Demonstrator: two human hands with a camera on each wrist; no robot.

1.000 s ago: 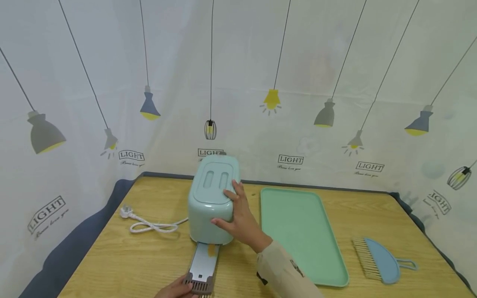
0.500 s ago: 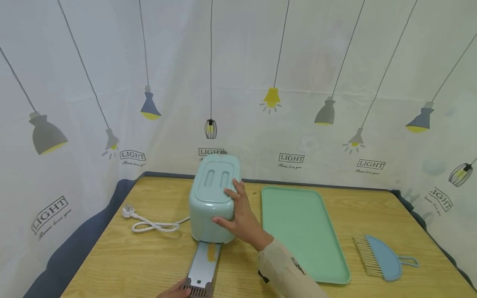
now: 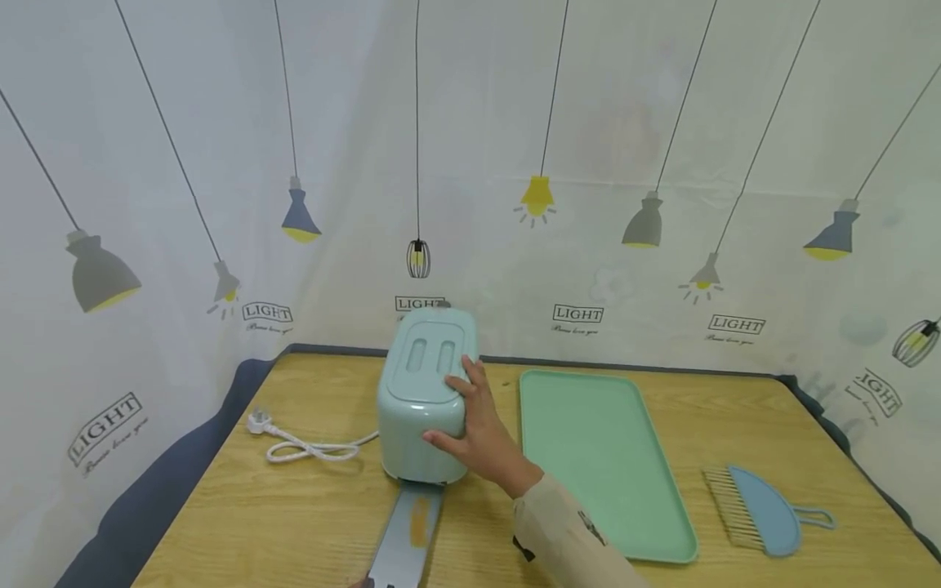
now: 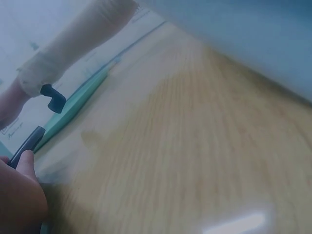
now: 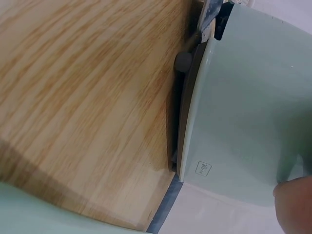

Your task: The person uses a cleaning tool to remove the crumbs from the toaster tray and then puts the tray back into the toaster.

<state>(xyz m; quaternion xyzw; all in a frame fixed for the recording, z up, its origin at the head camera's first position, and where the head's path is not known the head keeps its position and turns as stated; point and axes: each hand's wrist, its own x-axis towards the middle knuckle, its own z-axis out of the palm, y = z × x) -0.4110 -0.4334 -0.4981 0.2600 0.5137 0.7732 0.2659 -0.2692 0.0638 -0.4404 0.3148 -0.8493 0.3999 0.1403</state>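
Note:
A pale mint toaster [image 3: 422, 441] with a lid over its top stands on the wooden table. My right hand [image 3: 485, 437] holds its near right corner, thumb on the front end and fingers over the top edge. In the right wrist view, one fingertip shows against the toaster's side [image 5: 243, 107]. From under the front end a flat metal crumb tray [image 3: 400, 539] sticks out, bearing a brownish-yellow patch of crumbs [image 3: 420, 523]. My left hand [image 4: 22, 195] pinches the tray's dark handle [image 4: 29, 144]; in the head view that hand is mostly cut off by the lower edge.
Right of the toaster lies a green rectangular tray [image 3: 603, 457]. Farther right is a blue brush [image 3: 764, 514] with pale bristles. The toaster's white cord and plug [image 3: 260, 421] lie coiled on the left. A lamp-printed curtain [image 3: 485, 163] hangs behind the table.
My left hand has drawn the crumb tray farther out of the toaster toward me, baring more of the crumb patch. The right hand keeps its place on the toaster.

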